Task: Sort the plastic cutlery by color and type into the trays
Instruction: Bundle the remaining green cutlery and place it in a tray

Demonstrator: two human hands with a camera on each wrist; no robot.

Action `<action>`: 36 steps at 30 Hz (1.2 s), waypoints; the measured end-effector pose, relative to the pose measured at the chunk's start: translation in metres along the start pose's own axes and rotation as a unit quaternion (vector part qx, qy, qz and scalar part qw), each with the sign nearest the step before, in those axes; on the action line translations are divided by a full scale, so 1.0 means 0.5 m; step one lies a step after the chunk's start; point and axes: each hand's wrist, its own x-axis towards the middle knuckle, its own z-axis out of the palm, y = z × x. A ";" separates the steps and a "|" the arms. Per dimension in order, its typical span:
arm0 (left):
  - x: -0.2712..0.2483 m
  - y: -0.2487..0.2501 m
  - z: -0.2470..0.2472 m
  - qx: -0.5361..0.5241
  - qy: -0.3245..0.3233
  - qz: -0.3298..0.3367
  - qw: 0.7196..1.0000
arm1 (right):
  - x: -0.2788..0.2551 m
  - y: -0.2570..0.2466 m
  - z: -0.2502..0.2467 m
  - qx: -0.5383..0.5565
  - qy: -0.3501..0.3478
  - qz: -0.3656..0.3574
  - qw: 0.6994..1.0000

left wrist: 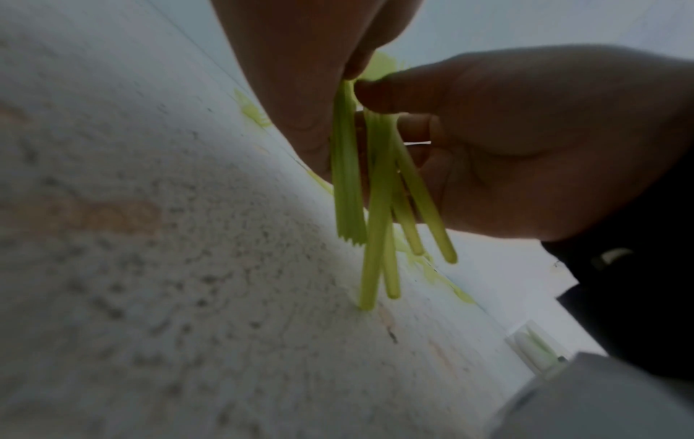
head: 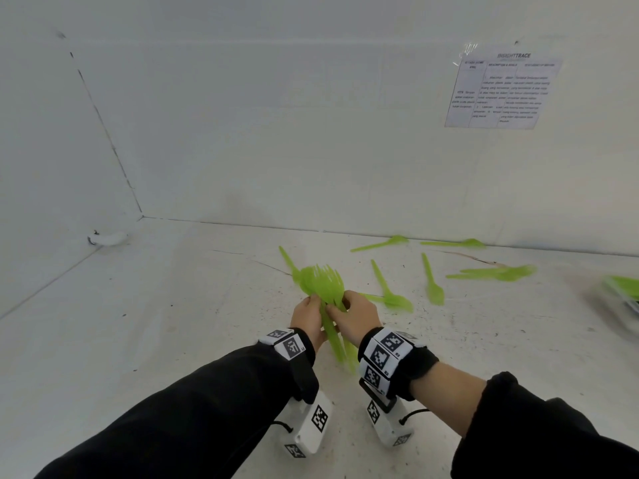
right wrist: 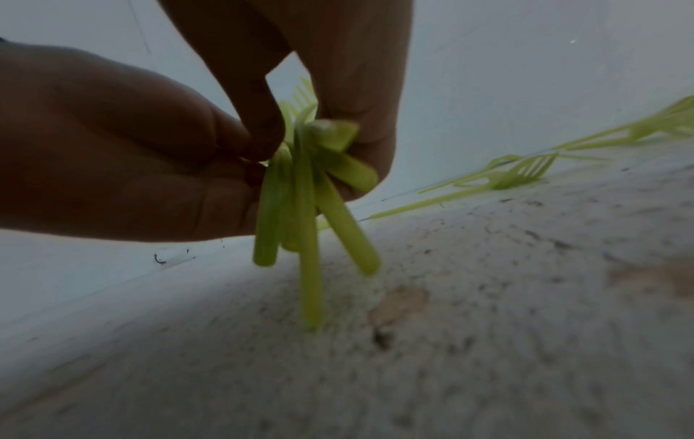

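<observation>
Green plastic forks (head: 323,288) are standing bunched upright on the desk (head: 155,323); I am gripping them with my left hand (head: 308,318) and right hand (head: 354,318).

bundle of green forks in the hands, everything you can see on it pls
The bundle of forks is translucent lime-green plastic, several pieces bunched together. Tines fan upward above the hands; the slim flat handles hang down unevenly, and the longest appears to touch the white table. The left hand and right hand both pinch it around the necks, the grip closing from opposite sides. It is roughly upright, slightly blurred.
</observation>
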 end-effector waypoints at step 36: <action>0.010 -0.014 0.012 0.000 0.020 -0.010 1.000 | -0.002 -0.012 -0.009 0.118 -0.001 0.055 0.991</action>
